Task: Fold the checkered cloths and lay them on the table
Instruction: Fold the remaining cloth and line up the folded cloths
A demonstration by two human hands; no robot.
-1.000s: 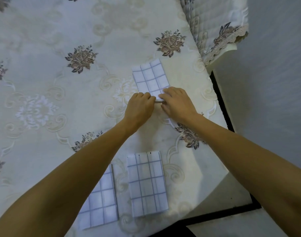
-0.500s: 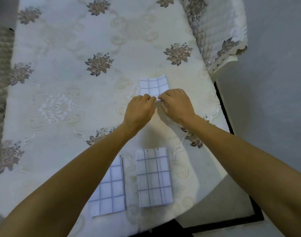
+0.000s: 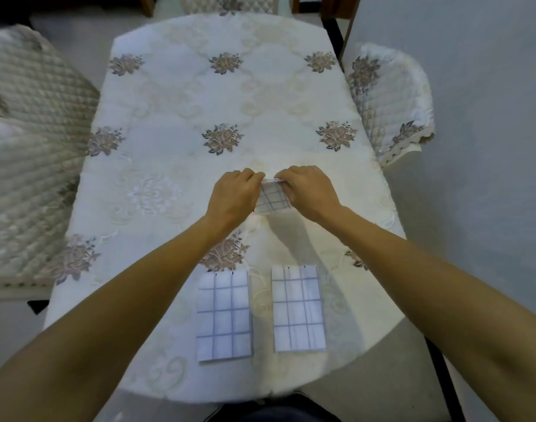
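Checkered cloth (image 3: pixel 273 200) hangs between the hands over the counter (image 3: pixel 175 117), far edge up, free edge toward the person. Left hand (image 3: pixel 234 196) pinches its left corner, right hand (image 3: pixel 309 193) its right. Two folded cloths (image 3: pixel 224 315) lie nearer, long axes running away.

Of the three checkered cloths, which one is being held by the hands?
The far cloth, pinched between the left hand and right hand. The left near cloth and right near cloth lie flat, untouched.
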